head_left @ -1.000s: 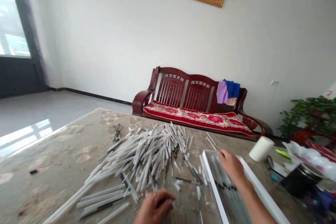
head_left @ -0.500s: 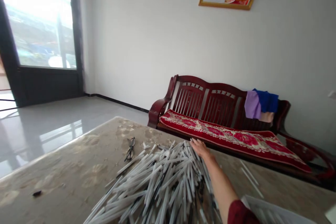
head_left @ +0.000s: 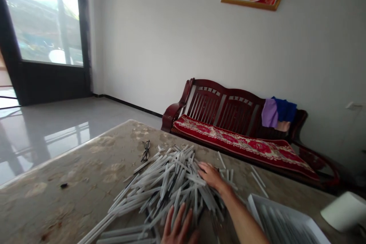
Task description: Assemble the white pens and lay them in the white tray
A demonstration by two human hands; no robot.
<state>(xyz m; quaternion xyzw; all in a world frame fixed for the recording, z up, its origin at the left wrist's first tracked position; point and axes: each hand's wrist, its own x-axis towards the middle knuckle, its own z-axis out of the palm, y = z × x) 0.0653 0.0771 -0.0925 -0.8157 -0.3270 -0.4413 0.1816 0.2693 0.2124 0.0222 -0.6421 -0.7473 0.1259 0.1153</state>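
A loose heap of thin, whitish translucent plastic tubes (head_left: 160,183), with some dark strips among them, lies on the patterned tablecloth (head_left: 85,183). My left hand (head_left: 178,227) rests on the near side of the heap, its fingers spread and cut off by the bottom edge. On the heap's right side, my right hand (head_left: 211,176) lies with fingers stretched over the tubes. Neither hand visibly grips a tube. A white tray (head_left: 251,204) to the right of my right forearm holds more long thin pieces, blurred.
Black-framed glasses (head_left: 145,150) lie just behind the heap. A white roll (head_left: 344,210) stands at the right, and a small dark scrap (head_left: 64,185) lies at the left. Beyond the table is a dark red wooden bench (head_left: 228,108) with a red floral cover (head_left: 246,141).
My right hand has drawn back towards me from the far right edge of the heap. My left hand has come into view at the bottom. The heap has shifted, leaving a few tubes apart on the right.
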